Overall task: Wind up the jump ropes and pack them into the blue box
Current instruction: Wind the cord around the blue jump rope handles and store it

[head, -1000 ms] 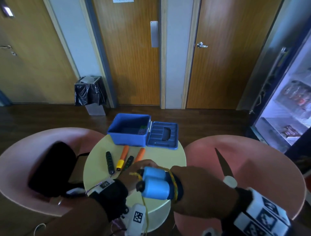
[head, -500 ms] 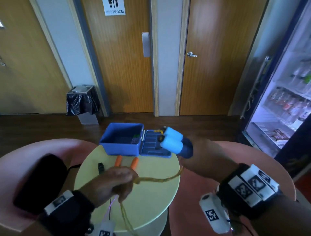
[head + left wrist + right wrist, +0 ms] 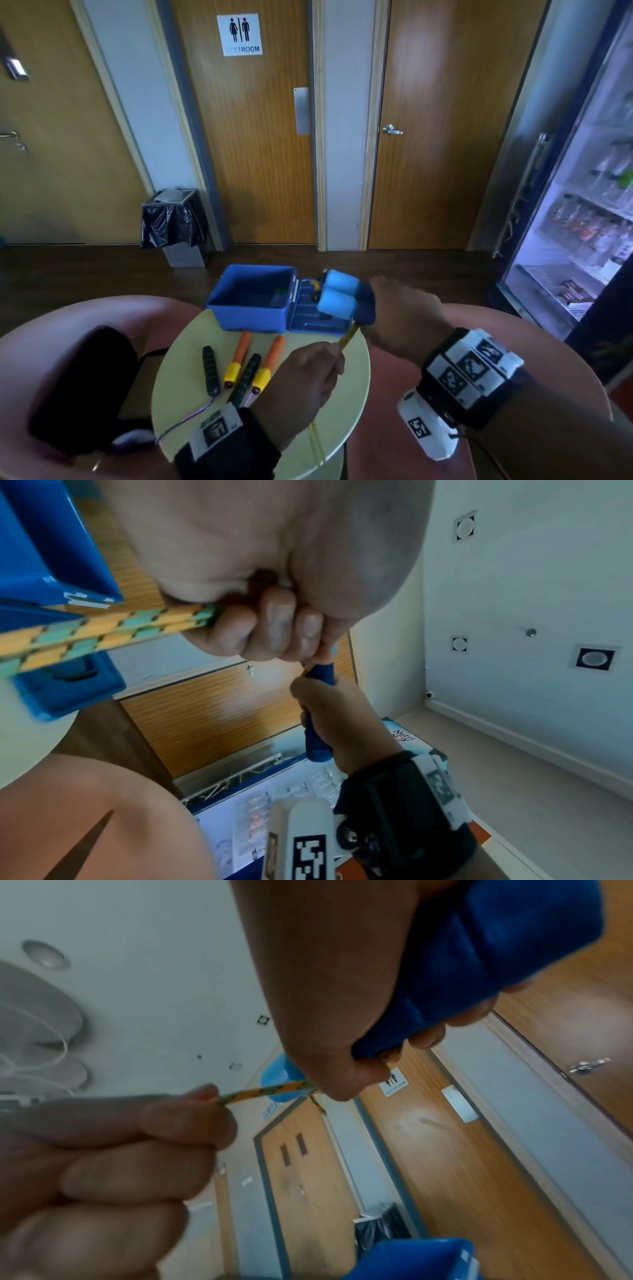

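1. winding is under way: the right hand (image 3: 402, 310) grips the paired blue handles (image 3: 337, 301) above the box lid, the left hand (image 3: 305, 383) pinching the yellow-green rope (image 3: 349, 337) taut.
2. the blue box (image 3: 251, 298) sits open on the desk (image 3: 346, 383), seemingly unpacked.
3. the orange-handled rope (image 3: 236, 358) and dark-handled rope (image 3: 210, 365) lie unwound on the desk.

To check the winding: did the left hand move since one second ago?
Yes. The left hand, pinching the yellow rope, went from the table's near edge up toward the blue box, nearer the right hand.
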The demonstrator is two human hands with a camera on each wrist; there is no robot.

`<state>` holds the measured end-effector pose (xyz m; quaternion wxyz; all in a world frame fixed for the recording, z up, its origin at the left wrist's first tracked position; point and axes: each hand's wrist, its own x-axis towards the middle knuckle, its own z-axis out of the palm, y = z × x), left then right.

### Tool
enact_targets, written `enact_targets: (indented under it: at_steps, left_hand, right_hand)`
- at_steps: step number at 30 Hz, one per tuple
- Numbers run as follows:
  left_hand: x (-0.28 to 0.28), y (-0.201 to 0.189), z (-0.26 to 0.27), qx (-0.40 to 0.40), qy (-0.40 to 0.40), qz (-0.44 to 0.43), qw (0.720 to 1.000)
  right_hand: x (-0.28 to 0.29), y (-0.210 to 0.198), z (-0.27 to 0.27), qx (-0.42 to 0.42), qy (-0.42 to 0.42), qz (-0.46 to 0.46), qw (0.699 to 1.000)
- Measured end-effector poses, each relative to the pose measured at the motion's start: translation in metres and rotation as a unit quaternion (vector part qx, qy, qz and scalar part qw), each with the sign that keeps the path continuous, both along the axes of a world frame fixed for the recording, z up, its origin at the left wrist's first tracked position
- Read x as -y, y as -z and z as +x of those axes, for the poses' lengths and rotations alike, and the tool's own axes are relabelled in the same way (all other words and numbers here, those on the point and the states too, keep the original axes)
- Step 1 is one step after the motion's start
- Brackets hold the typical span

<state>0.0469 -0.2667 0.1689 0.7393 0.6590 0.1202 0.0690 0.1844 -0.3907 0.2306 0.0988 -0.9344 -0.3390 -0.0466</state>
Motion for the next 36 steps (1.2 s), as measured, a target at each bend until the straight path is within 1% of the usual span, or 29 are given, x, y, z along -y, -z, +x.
enact_targets:
  at_steps: [2, 4, 5, 8, 9, 11, 12, 13, 15, 16, 17, 21, 23, 27, 30, 36]
  left_hand:
    - [0.0, 0.002, -0.005, -0.024, 0.014, 0.044, 0.999]
    - [0.001, 0.001, -0.007, -0.046, 0.034, 0.151, 0.987]
    - [0.002, -0.002, -0.008, -0.057, 0.046, 0.213, 0.974]
    - [-0.001, -0.014, -0.005, -0.067, 0.076, 0.368, 0.924]
    - [-0.005, -0.017, -0.003, -0.067, 0.083, 0.425, 0.899]
    - [-0.019, -0.02, 0.004, -0.071, 0.086, 0.54, 0.834]
    - [-0.028, -0.022, 0.008, -0.07, 0.089, 0.575, 0.81]
    - [-0.038, -0.025, 0.012, -0.072, 0.1, 0.595, 0.795]
    - [-0.055, -0.032, 0.018, -0.093, 0.144, 0.599, 0.782]
    - [-0.062, -0.033, 0.019, -0.107, 0.171, 0.589, 0.783]
    - [-0.068, -0.033, 0.021, -0.112, 0.194, 0.57, 0.79]
    - [-0.076, -0.033, 0.019, -0.106, 0.236, 0.479, 0.839]
    - [-0.077, -0.033, 0.018, -0.089, 0.242, 0.444, 0.858]
    - [-0.078, -0.035, 0.018, -0.035, 0.225, 0.393, 0.891]
    - [-0.075, -0.04, 0.019, -0.006, 0.221, 0.391, 0.893]
    - [-0.076, -0.054, 0.021, 0.013, 0.245, 0.403, 0.882]
  right_hand:
    - [-0.003, 0.011, 0.006, -0.001, 0.017, -0.035, 0.999]
    - [-0.005, 0.02, 0.01, -0.001, 0.039, -0.057, 0.998]
    - [-0.006, 0.024, 0.01, 0.0, 0.042, -0.079, 0.996]
    - [-0.013, 0.043, 0.003, 0.019, 0.013, -0.164, 0.986]
    - [-0.016, 0.049, -0.002, 0.021, -0.003, -0.185, 0.983]
    - [-0.021, 0.058, -0.016, 0.03, -0.046, -0.231, 0.971]
    - [-0.022, 0.064, -0.022, 0.033, -0.079, -0.245, 0.966]
    - [-0.022, 0.065, -0.029, 0.038, -0.114, -0.255, 0.959]
    - [-0.02, 0.066, -0.043, 0.045, -0.173, -0.262, 0.948]
    - [-0.017, 0.062, -0.049, 0.039, -0.195, -0.258, 0.945]
    - [-0.015, 0.055, -0.056, 0.032, -0.206, -0.253, 0.945]
    - [-0.004, 0.033, -0.073, 0.012, -0.247, -0.216, 0.945]
    - [0.002, 0.022, -0.075, 0.006, -0.256, -0.196, 0.947]
    - [0.009, 0.006, -0.076, -0.007, -0.251, -0.153, 0.956]
    - [0.014, -0.003, -0.076, 0.018, -0.251, -0.107, 0.962]
    - [0.021, -0.01, -0.081, 0.055, -0.236, -0.073, 0.968]
